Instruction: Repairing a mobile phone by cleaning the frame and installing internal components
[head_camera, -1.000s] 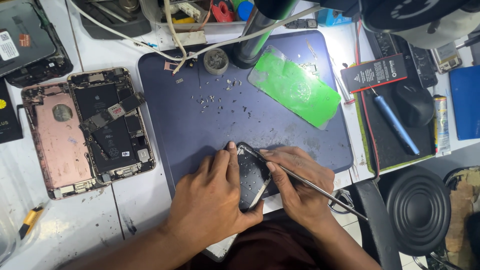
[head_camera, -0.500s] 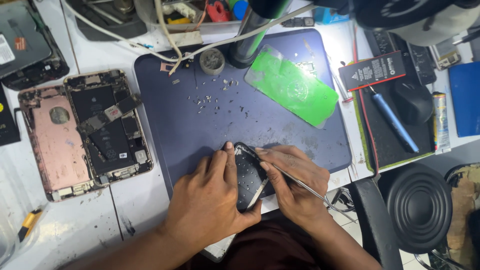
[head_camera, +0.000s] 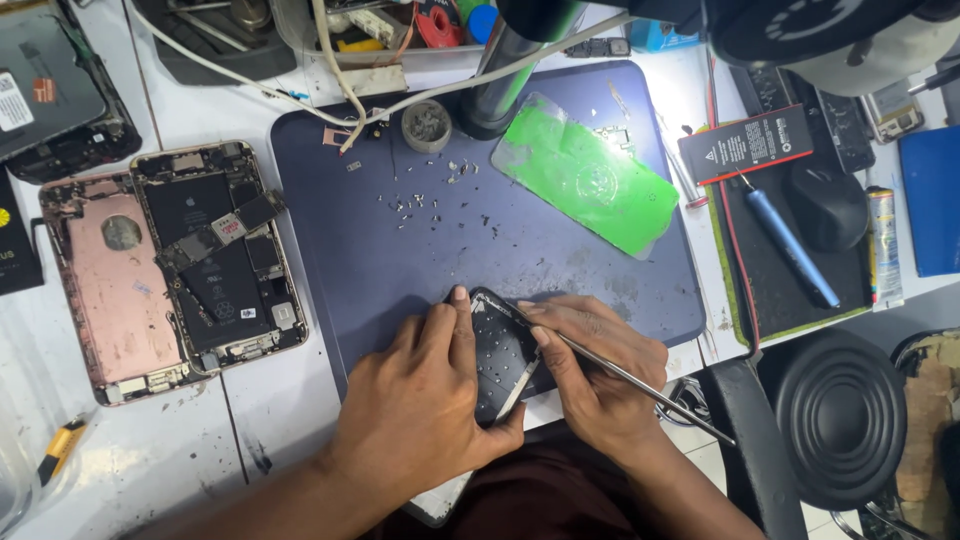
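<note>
Head view, looking down: my left hand (head_camera: 425, 400) lies flat over the dark phone frame (head_camera: 500, 350) at the near edge of the navy work mat (head_camera: 400, 250), fingers closed down around its left side and thumb under its near corner, pinning it. My right hand (head_camera: 600, 375) is curled shut around a pair of metal tweezers (head_camera: 640, 385), held like a pen, the tips reaching into the frame's upper part; exactly what the tips touch is too small to tell.

Finding: the frame overhangs the mat's near edge slightly, so in my judgement the left hand must press evenly to stop it rocking. The tweezers should work at a low angle with light pressure, since a slip could scratch the interior.

Loose small screws (head_camera: 430, 205) lie scattered mid-mat, well apart from the hands. A green panel (head_camera: 590, 175) rests at the mat's far right. Two opened phone bodies (head_camera: 170, 260) lie on the white counter (head_camera: 270, 420) to the left.
</note>
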